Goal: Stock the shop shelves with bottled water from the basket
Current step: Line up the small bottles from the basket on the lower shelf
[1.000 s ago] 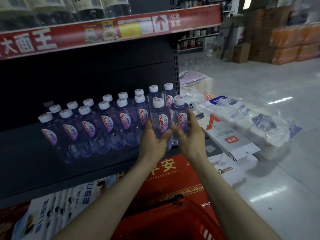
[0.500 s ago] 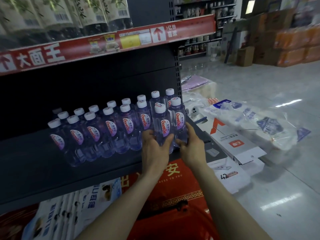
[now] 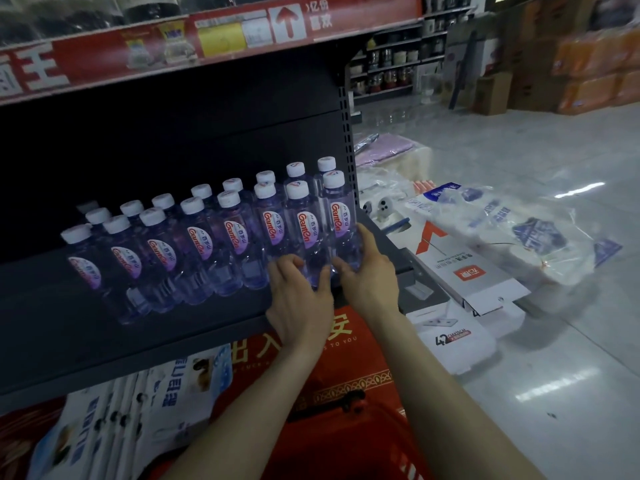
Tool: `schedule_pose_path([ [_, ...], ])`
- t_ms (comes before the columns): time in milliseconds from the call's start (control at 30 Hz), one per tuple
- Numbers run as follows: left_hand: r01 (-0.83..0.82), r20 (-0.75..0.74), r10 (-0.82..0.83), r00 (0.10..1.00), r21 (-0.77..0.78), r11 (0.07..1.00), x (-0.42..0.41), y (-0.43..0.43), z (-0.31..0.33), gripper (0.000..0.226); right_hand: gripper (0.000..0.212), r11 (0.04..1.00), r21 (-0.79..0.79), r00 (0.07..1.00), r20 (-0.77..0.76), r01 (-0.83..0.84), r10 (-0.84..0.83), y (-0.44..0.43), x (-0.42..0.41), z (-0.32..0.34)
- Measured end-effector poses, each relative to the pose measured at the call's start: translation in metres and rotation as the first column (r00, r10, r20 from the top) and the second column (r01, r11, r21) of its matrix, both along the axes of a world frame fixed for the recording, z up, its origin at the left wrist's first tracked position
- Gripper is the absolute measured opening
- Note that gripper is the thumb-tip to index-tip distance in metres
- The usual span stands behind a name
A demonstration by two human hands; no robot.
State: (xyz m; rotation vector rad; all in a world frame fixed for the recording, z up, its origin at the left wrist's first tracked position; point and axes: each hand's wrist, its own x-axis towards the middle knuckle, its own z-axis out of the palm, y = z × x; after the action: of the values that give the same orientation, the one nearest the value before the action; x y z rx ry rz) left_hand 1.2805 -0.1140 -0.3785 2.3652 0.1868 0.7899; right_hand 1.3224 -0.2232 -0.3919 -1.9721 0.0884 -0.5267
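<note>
Clear water bottles [image 3: 199, 244] with white caps and red-lettered labels stand in two rows on the dark shelf [image 3: 138, 337]. My left hand [image 3: 299, 303] grips the base of the second front bottle from the right [image 3: 303, 230], thumb on its right side. My right hand [image 3: 369, 271] wraps the lower part of the rightmost front bottle [image 3: 341, 216], which stands at the shelf's right end beside the upright post. Both bottles stand on the shelf in line with the front row. The red basket [image 3: 374, 445] is below my forearms; its inside is hidden.
A red price strip [image 3: 207, 39] fronts the shelf above. White and blue packs [image 3: 156, 393] and a red mat [image 3: 346, 344] fill the space below. Flat white cartons [image 3: 467, 271] and plastic-wrapped packs [image 3: 519, 237] lie on the floor to the right. Cardboard boxes [image 3: 491, 91] stand far back.
Both hands have pushed the two right-hand bottles back into the front row and slid down to their bases. The view has moved closer to the shelf.
</note>
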Motion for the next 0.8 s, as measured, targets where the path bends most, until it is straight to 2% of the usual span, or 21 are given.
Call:
schedule_pose_path([
  [100, -0.014, -0.029, 0.015, 0.999, 0.028, 1.0, 0.001, 0.003, -0.005, 0.044, 0.074, 0.999, 0.028, 1.0, -0.006, -0.017, 0.017, -0.005, -0.003, 0.002],
  [233, -0.045, -0.026, 0.046, 0.999, 0.024, 0.999, 0.004, 0.003, -0.003, 0.046, 0.055, 0.999, 0.048, 0.999, 0.032, -0.005, 0.004, -0.007, -0.005, 0.002],
  [300, -0.055, -0.002, 0.055, 0.998, 0.043, 0.998, 0.006, 0.003, -0.007, 0.046, 0.051, 0.998, 0.063, 0.999, 0.042, 0.031, -0.034, -0.005, -0.006, 0.002],
  [500, -0.126, 0.014, 0.126, 0.992, 0.002, 0.992, 0.014, -0.001, -0.013, 0.047, 0.051, 0.988, -0.03, 0.988, 0.044, 0.152, -0.15, -0.001, -0.002, 0.003],
  [800, -0.124, 0.035, 0.124, 0.992, -0.002, 0.992, 0.017, -0.001, -0.02, 0.041, 0.052, 0.985, -0.06, 0.987, 0.012, 0.16, -0.159, -0.001, 0.0, 0.003],
])
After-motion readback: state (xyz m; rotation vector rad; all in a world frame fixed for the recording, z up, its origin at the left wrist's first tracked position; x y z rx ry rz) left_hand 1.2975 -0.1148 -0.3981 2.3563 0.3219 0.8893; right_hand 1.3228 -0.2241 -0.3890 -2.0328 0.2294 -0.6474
